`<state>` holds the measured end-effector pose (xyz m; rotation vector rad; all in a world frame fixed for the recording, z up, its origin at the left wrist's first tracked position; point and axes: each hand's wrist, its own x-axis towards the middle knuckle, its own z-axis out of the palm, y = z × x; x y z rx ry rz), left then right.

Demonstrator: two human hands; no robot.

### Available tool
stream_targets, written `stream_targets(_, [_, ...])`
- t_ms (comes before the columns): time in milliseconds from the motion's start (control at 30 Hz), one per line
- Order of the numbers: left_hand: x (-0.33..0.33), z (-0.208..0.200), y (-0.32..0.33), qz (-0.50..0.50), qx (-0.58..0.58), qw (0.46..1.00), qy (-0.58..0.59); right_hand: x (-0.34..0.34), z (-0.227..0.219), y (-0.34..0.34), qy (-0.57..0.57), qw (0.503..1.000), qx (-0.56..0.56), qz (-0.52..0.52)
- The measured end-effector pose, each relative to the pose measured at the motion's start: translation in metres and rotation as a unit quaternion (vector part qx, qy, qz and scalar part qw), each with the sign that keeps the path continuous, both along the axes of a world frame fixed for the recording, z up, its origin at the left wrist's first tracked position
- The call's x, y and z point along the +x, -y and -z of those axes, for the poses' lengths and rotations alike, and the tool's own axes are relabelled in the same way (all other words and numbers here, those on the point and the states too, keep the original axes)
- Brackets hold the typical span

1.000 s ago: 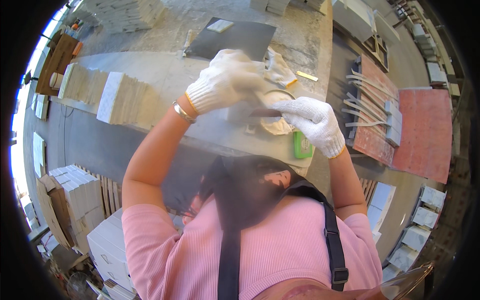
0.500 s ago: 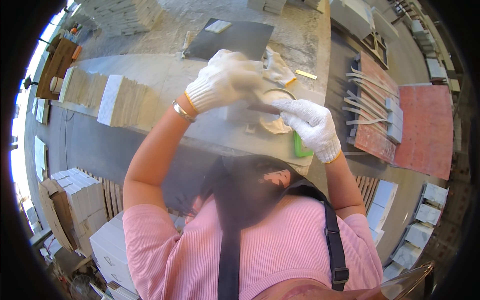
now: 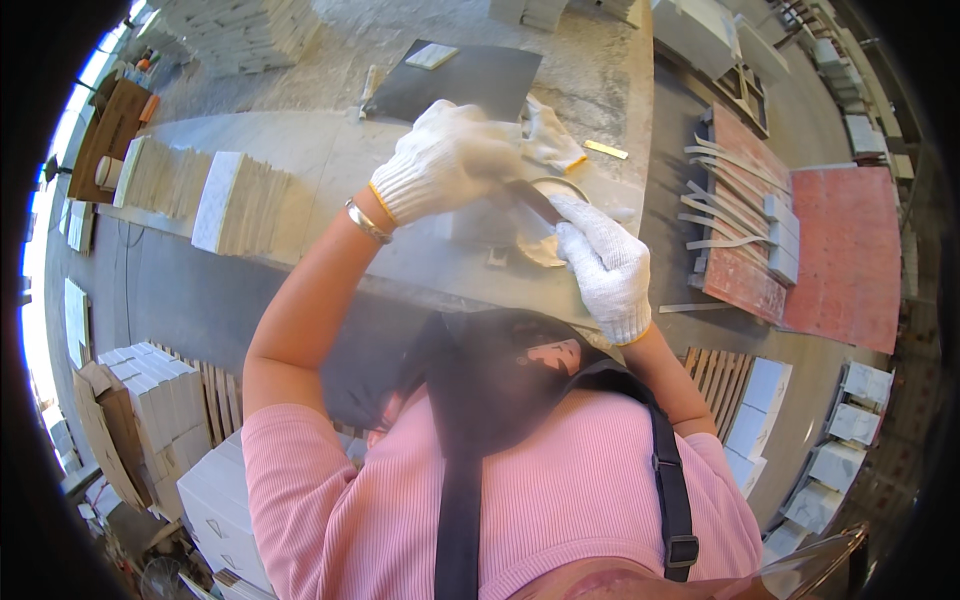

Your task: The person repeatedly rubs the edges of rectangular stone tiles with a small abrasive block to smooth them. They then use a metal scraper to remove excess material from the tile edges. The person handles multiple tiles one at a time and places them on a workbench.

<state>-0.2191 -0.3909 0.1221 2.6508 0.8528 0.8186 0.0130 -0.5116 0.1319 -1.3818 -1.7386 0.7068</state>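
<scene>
White knitted gloves cover both my hands. My right hand (image 3: pixel 607 268) grips a scraper (image 3: pixel 535 202) with a dark flat blade, which points up and left toward my other hand. My left hand (image 3: pixel 435 165) is raised over the table with its fingers curled; a hazy blur hides what they hold. Below the blade sits a round container (image 3: pixel 540 248) with cream-coloured paste on it. Another round rim (image 3: pixel 560 187) shows just behind the blade. A spare white glove (image 3: pixel 550 138) lies beyond my hands.
A black sheet (image 3: pixel 450 85) bearing a small white tile (image 3: pixel 432 56) lies at the table's far side. A yellow strip (image 3: pixel 606 150) is near the right edge. Rows of upright tiles (image 3: pixel 225 205) stand left. Right of the table is a red board (image 3: pixel 845 255) with pale curved strips (image 3: pixel 735 165).
My right hand has shifted slightly left and down, and the scraper now slants more steeply. The green object beside it is now out of sight. My left hand stays nearly in place.
</scene>
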Motion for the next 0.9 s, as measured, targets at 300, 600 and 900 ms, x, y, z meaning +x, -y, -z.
stream_targets(300, [0.003,-0.004,0.013,-0.053,-0.025,0.998,-0.011,0.006,-0.011,0.004,0.060,0.998,0.011,0.015])
stream_targets(600, [0.003,0.001,0.016,-0.071,-0.010,0.997,-0.005,-0.003,-0.009,0.008,0.031,0.999,-0.022,0.034])
stream_targets(900, [0.002,0.000,0.018,-0.070,-0.002,0.997,-0.012,0.006,-0.028,0.004,-0.021,0.995,-0.081,0.049])
